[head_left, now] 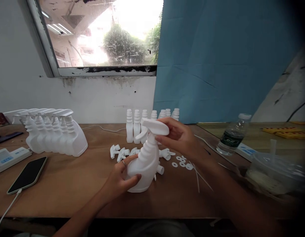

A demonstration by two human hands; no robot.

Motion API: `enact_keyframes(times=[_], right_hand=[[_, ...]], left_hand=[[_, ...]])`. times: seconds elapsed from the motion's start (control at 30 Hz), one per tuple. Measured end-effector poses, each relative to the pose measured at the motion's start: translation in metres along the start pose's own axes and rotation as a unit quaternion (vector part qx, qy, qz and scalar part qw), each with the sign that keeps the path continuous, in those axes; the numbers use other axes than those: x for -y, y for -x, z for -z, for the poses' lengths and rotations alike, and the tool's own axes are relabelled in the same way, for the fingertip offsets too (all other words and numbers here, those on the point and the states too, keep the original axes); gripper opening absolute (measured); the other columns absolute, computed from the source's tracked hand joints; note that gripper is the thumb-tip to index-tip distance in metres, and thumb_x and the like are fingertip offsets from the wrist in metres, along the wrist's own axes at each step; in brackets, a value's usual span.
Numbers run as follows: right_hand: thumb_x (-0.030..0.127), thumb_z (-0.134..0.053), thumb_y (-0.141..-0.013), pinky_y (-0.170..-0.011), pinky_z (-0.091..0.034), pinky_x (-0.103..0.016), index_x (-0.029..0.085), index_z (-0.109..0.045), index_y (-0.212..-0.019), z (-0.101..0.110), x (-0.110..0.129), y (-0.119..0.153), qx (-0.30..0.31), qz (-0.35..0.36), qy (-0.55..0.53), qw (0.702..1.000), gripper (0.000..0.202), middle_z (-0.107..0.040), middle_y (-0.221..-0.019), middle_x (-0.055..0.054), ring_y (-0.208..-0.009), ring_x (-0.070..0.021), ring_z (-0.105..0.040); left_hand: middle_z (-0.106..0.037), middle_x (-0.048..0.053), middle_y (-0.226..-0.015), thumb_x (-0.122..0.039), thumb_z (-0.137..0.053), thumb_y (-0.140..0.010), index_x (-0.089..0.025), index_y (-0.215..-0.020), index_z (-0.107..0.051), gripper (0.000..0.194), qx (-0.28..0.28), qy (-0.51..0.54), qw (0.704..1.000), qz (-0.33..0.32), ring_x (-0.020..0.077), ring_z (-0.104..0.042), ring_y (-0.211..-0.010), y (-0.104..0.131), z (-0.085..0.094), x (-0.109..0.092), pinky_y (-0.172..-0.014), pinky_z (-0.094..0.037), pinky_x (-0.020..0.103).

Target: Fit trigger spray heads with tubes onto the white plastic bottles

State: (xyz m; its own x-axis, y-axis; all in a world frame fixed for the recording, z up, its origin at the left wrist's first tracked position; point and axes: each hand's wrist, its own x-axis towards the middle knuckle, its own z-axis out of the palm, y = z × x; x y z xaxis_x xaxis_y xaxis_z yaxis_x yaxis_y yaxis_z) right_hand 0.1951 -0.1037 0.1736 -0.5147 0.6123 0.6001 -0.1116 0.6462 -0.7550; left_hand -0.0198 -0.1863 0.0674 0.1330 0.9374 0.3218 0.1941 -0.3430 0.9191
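A white spray bottle (143, 169) stands near the table's front, tilted slightly, with a white trigger sprayer head (156, 126) on its neck. My left hand (124, 177) is wrapped round the bottle's lower body. Up at the top, my right hand (177, 135) grips the sprayer head between thumb and fingers. Behind the bottle lie several loose trigger heads (114, 150), partly hidden by it. White ring washers (182, 164) and thin white tubes (198, 179) rest to the right, under my right forearm.
Bottles without heads (129, 128) stand in a row at the back. Assembled spray bottles (78, 141) stand at left, near a phone (27, 174) on a cable and a power strip (12, 159). A water bottle (232, 136) and a lidded plastic container (273, 174) are at right.
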Motion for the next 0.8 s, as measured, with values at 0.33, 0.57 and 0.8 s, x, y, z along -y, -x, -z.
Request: enact_keyframes(times=[0.33, 0.57, 0.8], right_hand=[[0.024, -0.071, -0.081, -0.069, -0.05, -0.023, 0.024, -0.064, -0.106, -0.016, -0.006, -0.022, 0.068, -0.024, -0.046, 0.996, 0.027, -0.058, -0.091, 0.001, -0.079, -0.0116, -0.056], [0.025, -0.071, -0.08, -0.067, -0.05, -0.024, 0.024, -0.064, -0.108, -0.045, -0.002, -0.024, 0.091, -0.003, -0.073, 0.993, 0.028, -0.059, -0.094, 0.0, -0.081, -0.0129, -0.057], [0.038, -0.071, -0.083, -0.069, -0.053, -0.029, 0.021, -0.059, -0.108, -0.068, -0.03, -0.004, 0.046, -0.077, -0.225, 0.97, 0.033, -0.065, -0.089, -0.002, -0.082, -0.0167, -0.064]], left_hand=[[-0.061, 0.01, -0.125, -0.031, -0.067, -0.087, -0.022, -0.124, -0.055, 0.04, -0.019, -0.022, 0.996, -0.086, 0.0244, -0.06, -0.109, -0.01, 0.016, -0.012, -0.095, -0.048, 0.037], [-0.065, 0.005, -0.101, -0.033, -0.068, -0.088, -0.024, -0.121, -0.061, 0.035, -0.176, -0.005, 0.959, -0.223, 0.0147, -0.064, -0.08, -0.031, 0.031, -0.068, -0.073, -0.055, 0.027], [-0.057, -0.001, -0.07, -0.034, -0.069, -0.087, -0.022, -0.105, -0.07, 0.022, -0.202, 0.0, 0.959, -0.198, 0.0097, -0.055, -0.059, -0.038, 0.027, -0.069, -0.055, -0.048, 0.02]])
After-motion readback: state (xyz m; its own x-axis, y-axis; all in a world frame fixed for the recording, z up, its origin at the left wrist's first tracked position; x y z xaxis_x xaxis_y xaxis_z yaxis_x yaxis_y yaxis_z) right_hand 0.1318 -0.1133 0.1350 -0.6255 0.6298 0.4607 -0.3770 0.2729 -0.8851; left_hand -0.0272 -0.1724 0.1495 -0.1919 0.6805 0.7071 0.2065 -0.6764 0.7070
